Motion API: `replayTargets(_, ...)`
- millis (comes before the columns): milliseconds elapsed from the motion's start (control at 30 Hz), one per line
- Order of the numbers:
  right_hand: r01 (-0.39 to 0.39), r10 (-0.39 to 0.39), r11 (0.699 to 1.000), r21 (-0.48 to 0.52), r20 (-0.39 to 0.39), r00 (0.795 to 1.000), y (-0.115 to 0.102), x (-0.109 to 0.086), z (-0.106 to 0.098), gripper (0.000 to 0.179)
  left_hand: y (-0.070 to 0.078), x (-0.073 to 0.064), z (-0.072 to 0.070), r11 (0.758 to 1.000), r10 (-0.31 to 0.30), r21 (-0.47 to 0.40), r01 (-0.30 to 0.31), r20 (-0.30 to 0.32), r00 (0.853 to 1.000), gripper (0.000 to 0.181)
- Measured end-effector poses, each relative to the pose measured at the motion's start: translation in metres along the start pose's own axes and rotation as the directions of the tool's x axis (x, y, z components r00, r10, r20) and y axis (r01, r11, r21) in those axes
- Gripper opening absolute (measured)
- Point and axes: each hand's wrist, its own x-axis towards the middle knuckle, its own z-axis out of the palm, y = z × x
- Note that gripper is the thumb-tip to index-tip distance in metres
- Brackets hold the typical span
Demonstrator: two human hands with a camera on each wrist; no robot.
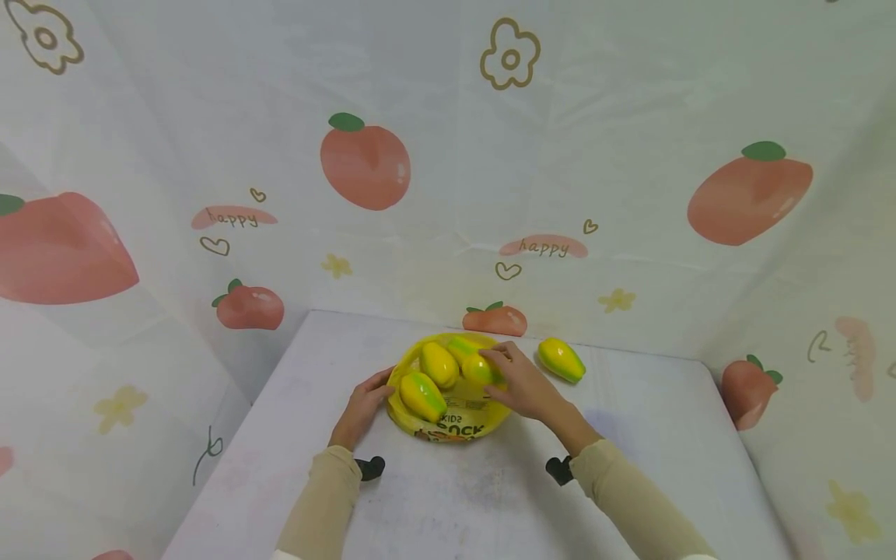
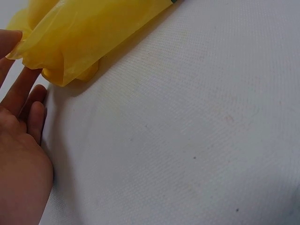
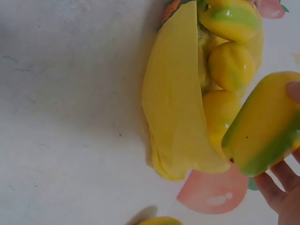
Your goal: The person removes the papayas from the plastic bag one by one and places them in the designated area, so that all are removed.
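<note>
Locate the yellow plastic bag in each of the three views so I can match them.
Head: the yellow plastic bag lies at table centre, between both hands, with fruits on it.
Left wrist: its crumpled edge fills the top left, by the left hand's fingertips.
Right wrist: its folded side runs down the centre.
Shared landmark: the white table.

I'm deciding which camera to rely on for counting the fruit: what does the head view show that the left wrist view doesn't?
Only the head view shows the yellow-green fruits: four lying on the yellow bag, one of them, the held fruit, under the right hand, plus a loose fruit apart on the table. It also shows both sleeves and the peach-print backdrop.

Only the left wrist view shows, close up, the fingers meeting the bag's crumpled edge.

Both show the left hand touching the bag, and the white table.
</note>
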Motion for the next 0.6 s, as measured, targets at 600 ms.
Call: replayTargets(600, -0.063, 0.063, 0.998, 0.004, -0.103, 0.993, 0.022, -0.023, -0.008, 0.067, -0.001, 0.001, 0.001, 1.000, 0.014, 0.016, -0.014, -0.012, 1.000, 0.051)
